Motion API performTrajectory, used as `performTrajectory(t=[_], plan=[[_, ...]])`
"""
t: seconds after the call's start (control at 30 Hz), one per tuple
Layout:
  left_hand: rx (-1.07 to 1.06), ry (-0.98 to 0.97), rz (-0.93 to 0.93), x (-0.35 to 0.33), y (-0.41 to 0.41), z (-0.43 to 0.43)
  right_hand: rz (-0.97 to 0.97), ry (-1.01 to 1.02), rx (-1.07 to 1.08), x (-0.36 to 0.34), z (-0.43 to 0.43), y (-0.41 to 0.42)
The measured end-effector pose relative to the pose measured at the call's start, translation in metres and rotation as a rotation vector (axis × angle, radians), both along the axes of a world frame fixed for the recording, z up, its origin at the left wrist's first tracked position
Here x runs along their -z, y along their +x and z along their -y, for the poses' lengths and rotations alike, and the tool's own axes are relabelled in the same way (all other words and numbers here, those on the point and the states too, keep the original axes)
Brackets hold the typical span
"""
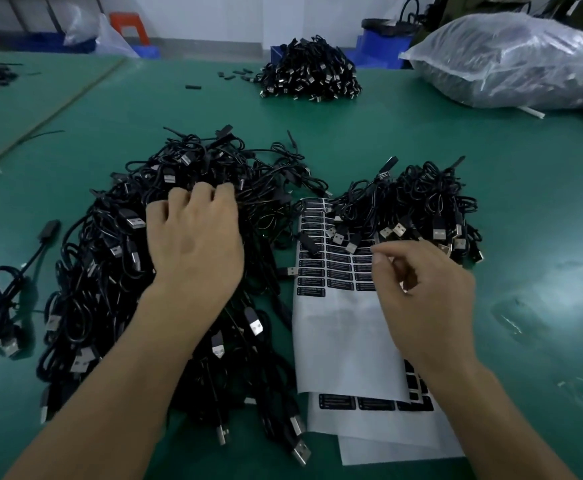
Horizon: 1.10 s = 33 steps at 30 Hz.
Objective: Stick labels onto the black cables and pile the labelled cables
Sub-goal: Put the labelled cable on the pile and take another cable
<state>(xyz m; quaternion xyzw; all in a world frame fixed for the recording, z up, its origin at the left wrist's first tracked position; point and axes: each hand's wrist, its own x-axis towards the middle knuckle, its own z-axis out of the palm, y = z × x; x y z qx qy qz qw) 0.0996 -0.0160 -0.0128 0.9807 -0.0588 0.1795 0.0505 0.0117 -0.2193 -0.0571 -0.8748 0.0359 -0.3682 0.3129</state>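
Left of the label sheet (pixel 338 334), your left hand (pixel 193 247) dug into the cable heap (pixel 103 289), grip unclear; over the sheet, your right hand (pixel 425 292) pinched thumb to forefinger.

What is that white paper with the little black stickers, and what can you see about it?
The label sheet is glossy white backing paper lying on the green table, right of the big cable heap. Rows of small black rectangular labels with white print fill its far half; the near half looks peeled bare. Cables from the right-hand pile spill over its far edge. Another sheet peeks out beneath its near end. The right hand hovers over the labels, finger and thumb pinched together.
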Motion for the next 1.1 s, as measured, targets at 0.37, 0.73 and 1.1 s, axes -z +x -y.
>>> performTrajectory(t=[0.37,0.73,1.1], plan=[[0.144,-0.217,0.339,-0.008,-0.002,0.003,-0.021,0.064,-0.037,0.004,0.005,0.001],[0.629,-0.411,-0.096,-0.018,-0.015,0.016,-0.167,0.295,-0.155,0.004,0.010,0.001],[0.499,-0.763,-0.258,-0.022,-0.013,0.012,-0.166,0.131,-0.180,0.003,0.009,0.003]])
